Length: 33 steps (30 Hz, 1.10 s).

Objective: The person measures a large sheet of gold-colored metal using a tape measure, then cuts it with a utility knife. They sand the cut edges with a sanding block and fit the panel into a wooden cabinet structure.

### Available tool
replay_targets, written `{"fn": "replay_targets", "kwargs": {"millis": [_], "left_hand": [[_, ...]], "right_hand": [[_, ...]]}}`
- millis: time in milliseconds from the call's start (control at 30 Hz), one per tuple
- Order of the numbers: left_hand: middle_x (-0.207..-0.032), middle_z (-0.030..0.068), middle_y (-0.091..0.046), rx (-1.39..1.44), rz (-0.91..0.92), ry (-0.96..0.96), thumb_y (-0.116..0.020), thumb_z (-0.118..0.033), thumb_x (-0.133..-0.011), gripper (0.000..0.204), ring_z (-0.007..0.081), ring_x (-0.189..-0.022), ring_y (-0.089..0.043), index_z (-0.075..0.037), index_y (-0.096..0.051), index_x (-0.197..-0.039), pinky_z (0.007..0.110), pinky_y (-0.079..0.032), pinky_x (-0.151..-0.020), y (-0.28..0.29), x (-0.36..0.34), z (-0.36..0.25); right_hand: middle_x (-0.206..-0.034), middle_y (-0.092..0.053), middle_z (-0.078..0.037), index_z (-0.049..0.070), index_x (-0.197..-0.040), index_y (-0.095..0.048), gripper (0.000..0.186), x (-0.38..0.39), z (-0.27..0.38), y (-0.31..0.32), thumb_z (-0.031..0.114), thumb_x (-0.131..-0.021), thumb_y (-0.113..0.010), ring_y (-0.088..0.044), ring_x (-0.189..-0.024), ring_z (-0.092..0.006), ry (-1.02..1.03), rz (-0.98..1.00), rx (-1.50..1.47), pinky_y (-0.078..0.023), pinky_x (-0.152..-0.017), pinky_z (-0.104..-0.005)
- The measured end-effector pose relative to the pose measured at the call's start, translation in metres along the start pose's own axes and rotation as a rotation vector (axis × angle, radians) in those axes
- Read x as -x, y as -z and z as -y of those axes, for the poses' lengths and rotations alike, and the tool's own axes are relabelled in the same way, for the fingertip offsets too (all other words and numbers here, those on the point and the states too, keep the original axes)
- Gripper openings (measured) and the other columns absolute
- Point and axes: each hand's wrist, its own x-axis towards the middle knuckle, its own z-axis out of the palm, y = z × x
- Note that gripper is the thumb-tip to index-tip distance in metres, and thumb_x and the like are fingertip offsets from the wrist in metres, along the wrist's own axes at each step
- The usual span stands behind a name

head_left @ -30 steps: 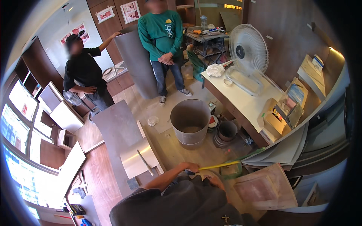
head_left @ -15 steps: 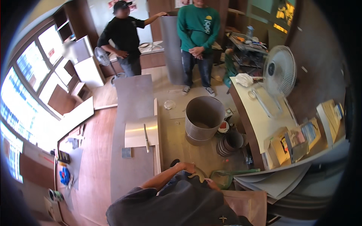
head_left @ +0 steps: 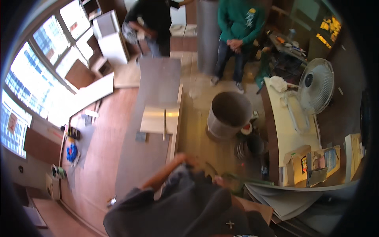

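My left hand (head_left: 189,160), blurred by motion, is in front of my body at the near right corner of the workbench (head_left: 104,154). Lower and to its right is my right hand (head_left: 221,181), also smeared, by a green frame-like thing (head_left: 241,178). A thin curved strip (head_left: 212,167) shows faintly between the two hands; whether either grips it is unclear. On the bench a grey sheet (head_left: 160,81) lies beneath a shiny metal sheet (head_left: 152,118), with a long thin tool (head_left: 164,124) across it. Beside these sits a small grey block (head_left: 141,136).
Ahead on the floor stands a large grey cylinder (head_left: 229,124) with a smaller dark bucket (head_left: 252,146) beside it. Two people, one in a black shirt (head_left: 154,19) and one in a green shirt (head_left: 241,19), stand beyond. A fan (head_left: 316,87) and cardboard boxes (head_left: 298,164) line the right.
The view has shifted, so the room sits further right and higher. Both hands have become blurred; the curved tan strip seen held between them earlier is now barely visible.
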Motion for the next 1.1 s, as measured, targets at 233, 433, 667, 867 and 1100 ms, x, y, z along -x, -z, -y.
{"fn": "replay_targets", "kwargs": {"millis": [233,433,667,867,1100], "left_hand": [[-0.122,0.0184,-0.063,0.496,-0.418,0.625,-0.043,-0.031,-0.093,0.041,0.0336,-0.111,-0.059,-0.01,-0.062,-0.122,0.047,-0.046,-0.095,-0.025,0.086,0.129],[-0.114,0.0222,-0.065,0.877,-0.64,0.714,-0.039,-0.034,-0.097,0.043,0.0336,-0.102,-0.063,-0.006,-0.068,-0.109,0.047,-0.049,-0.088,-0.114,0.152,0.116],[-0.108,0.0147,-0.065,0.644,-0.411,0.821,-0.051,-0.023,-0.093,0.028,0.0281,-0.097,-0.063,-0.005,-0.058,-0.114,0.048,-0.047,-0.084,-0.345,0.213,0.044],[-0.125,0.0226,-0.059,1.838,-0.781,1.44,-0.058,-0.037,-0.089,0.058,0.0337,-0.11,-0.063,0.002,-0.046,-0.13,0.047,-0.051,-0.089,-0.338,0.254,-0.026],[-0.123,0.022,-0.059,1.56,-0.952,1.076,-0.058,-0.036,-0.089,0.054,0.034,-0.107,-0.063,0.001,-0.047,-0.127,0.047,-0.051,-0.088,-0.299,0.236,0.054]], "right_hand": [[-0.072,-0.06,-0.005,0.006,-0.094,-0.058,0.025,-0.099,0.053,-0.017,0.028,-0.1,-0.047,-0.055,-0.058,-0.0152,-0.544,-0.431,-0.51,-0.046,-0.053,-0.0321],[-0.067,-0.06,-0.006,0.005,-0.092,-0.06,0.024,-0.134,0.082,-0.022,0.024,-0.097,-0.047,-0.059,-0.055,-0.0157,-0.515,-0.341,-0.243,-0.047,-0.048,-0.0297],[-0.078,-0.069,-0.007,0.006,-0.099,-0.068,0.018,-0.199,0.068,-0.052,0.014,-0.09,-0.055,-0.063,-0.064,-0.0135,-0.582,-0.221,-0.043,-0.051,-0.055,-0.0286],[-0.07,-0.066,-0.006,0.007,-0.094,-0.064,0.017,-0.283,0.073,-0.068,0.019,-0.095,-0.053,-0.061,-0.055,-0.0124,-0.67,-0.066,-0.034,-0.046,-0.043,-0.0276],[-0.059,-0.055,-0.001,0.011,-0.072,-0.053,0.023,-0.403,0.125,-0.081,0.02,-0.092,-0.048,-0.054,-0.051,-0.0117,-0.412,0.194,0.004,-0.042,-0.045,-0.0274]]}}
